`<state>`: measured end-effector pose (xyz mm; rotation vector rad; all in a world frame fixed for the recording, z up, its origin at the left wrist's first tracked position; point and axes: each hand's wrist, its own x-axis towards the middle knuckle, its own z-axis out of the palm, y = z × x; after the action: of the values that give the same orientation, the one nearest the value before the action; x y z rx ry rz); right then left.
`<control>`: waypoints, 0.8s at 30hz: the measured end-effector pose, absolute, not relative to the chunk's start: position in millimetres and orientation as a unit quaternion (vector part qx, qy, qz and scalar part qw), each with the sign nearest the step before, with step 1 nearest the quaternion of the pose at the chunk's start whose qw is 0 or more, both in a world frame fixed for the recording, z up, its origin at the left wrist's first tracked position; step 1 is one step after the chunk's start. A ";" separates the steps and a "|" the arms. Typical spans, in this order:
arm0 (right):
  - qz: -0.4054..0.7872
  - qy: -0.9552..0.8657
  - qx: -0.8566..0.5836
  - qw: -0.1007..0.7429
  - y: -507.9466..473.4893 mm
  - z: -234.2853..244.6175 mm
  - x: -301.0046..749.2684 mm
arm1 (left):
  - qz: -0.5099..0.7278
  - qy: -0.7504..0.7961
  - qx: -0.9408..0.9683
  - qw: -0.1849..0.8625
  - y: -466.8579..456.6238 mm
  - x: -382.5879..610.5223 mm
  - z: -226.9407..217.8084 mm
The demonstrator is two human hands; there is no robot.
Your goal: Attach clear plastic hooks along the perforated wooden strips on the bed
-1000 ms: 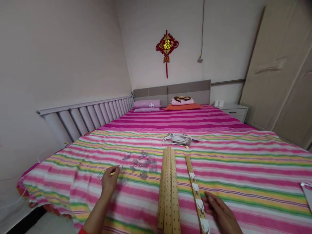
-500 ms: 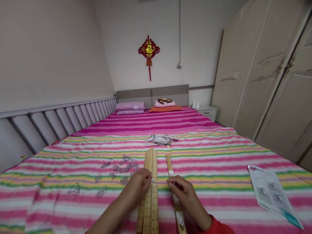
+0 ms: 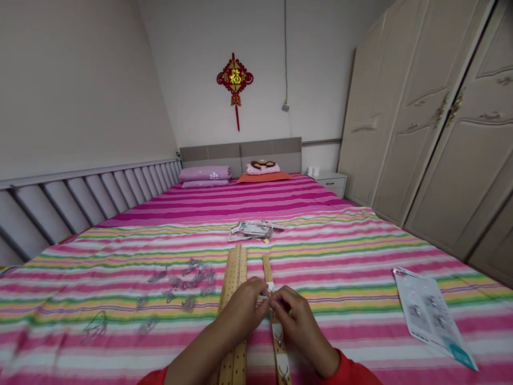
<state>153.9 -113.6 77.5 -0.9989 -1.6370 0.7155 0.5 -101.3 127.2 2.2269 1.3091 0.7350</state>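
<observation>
My left hand [image 3: 250,302] is closed in a pinch over the narrow wooden strip, with a small whitish piece showing at its fingertips. Touching or nearly touching those fingertips, my right hand [image 3: 294,313] is also closed; what its fingers hold is hidden. The narrow wooden strip [image 3: 267,267] lies lengthwise under both hands. White-backed metal hooks [image 3: 284,366] sit along it. Just left of it, partly beneath my left forearm, are longer wooden strips [image 3: 234,275] with rows of small holes.
Several small clear plastic packets [image 3: 196,278] lie scattered at left, near a thin loop [image 3: 96,323]. A blister card [image 3: 433,315] rests at right. Beyond the strips is a clear-wrapped bundle [image 3: 254,230]. Everything lies on a striped bedspread [image 3: 340,256].
My left hand has moved right, carrying the small whitish piece from over the holed strips to the narrow strip, and now meets my right hand. The view has shifted slightly right.
</observation>
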 end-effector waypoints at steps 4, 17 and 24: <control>0.471 -0.538 -0.421 0.558 -90.3 68.0 161.1 | 0.398 0.483 0.683 0.376 -74.9 4.5 114.8; 0.580 -0.388 -0.452 0.556 -20.0 32.0 155.4 | 0.480 0.522 0.402 0.579 -7.7 27.2 53.6; 0.543 -0.404 -0.485 0.553 5.9 8.8 151.4 | 0.456 0.576 0.401 0.547 13.8 32.4 36.9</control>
<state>151.4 5.9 8.8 -1.1464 -0.9560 1.2845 32.4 13.8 36.9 0.9493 1.3664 1.0812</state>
